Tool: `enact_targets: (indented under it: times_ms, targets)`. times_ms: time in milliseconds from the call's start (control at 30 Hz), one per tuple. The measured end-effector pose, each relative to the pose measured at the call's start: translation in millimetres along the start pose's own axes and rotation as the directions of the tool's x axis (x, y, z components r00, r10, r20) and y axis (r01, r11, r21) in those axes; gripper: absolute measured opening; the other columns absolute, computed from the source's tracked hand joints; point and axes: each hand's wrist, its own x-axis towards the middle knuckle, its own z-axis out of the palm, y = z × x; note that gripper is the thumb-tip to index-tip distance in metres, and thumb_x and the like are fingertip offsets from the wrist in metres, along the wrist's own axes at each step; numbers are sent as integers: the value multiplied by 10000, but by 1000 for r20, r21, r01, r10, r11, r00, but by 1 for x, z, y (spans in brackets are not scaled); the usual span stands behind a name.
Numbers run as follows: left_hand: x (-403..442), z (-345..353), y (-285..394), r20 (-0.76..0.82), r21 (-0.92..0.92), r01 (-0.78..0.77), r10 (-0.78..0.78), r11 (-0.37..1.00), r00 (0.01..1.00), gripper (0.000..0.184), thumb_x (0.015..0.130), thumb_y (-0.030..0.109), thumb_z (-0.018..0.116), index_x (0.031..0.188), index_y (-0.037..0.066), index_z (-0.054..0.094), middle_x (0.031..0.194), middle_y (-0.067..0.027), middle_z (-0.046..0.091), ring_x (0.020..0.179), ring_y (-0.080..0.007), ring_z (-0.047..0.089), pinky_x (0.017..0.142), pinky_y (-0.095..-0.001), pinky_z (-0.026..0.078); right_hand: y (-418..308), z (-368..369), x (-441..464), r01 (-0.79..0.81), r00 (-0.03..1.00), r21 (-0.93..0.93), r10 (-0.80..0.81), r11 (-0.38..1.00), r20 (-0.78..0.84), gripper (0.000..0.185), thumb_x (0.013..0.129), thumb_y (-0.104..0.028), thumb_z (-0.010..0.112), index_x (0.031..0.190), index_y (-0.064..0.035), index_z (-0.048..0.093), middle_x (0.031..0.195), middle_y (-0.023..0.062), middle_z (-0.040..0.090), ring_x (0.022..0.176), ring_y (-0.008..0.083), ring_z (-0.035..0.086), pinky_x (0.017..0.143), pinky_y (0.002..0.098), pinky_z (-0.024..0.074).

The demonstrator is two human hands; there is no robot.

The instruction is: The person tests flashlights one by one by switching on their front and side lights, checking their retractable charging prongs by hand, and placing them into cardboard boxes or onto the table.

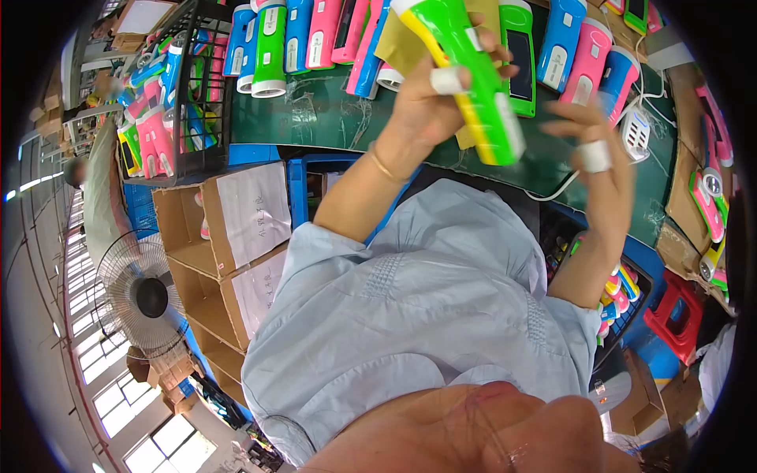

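Observation:
My left hand is wrapped around a green and yellow flashlight, which it holds tilted above the green table. White tape covers one of its fingers. To the right, my right hand is raised, apart from the flashlight, its fingers spread and somewhat blurred. It also wears white tape and seems to hold nothing. Behind the held flashlight lie a yellowish sheet and a green flashlight with a dark panel. Nearest my right hand are a pink flashlight and a blue and pink one.
Pink, blue and green flashlights line the table's far side. A white multi-port charger with cables sits at the right. At the left are a black wire basket of flashlights, cardboard compartments and a fan. A red stool stands lower right.

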Motion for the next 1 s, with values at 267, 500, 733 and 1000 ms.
enact_targets:
  times_ms: [267,500,733,1000]
  targets:
    - [8,14,-13,-103,12,-30,31,999,994,447,824,191,621,1205,61,428,992,-84,529,926,-217,542,831,-376,466,8,57,-9,105,902,-738,-376,667,-211,463,691,-243,738,1044,-46,511,835,114,526,739,289,564,591,359,467]
    - [15,17,-18,-198,280,29,28,960,980,497,899,363,501,1268,48,392,1071,-87,505,968,-219,529,886,-398,432,21,40,-3,68,965,-417,-166,907,-203,307,798,-241,649,992,-16,574,825,114,598,746,233,609,611,280,464]
    - [103,-123,167,-56,997,80,531,-22,846,303,851,212,526,1087,22,521,943,-123,595,793,-227,612,658,-336,510,75,-201,39,-208,492,145,232,967,-839,420,852,-368,574,1042,7,573,838,88,609,655,136,568,483,236,387]
    - [221,-252,221,-215,336,503,456,-796,864,293,764,255,572,979,66,630,1010,-171,621,963,-362,584,827,-469,447,51,-242,70,-488,447,-417,-191,767,-874,495,820,-298,548,1149,70,512,1013,151,624,747,196,631,605,274,486]
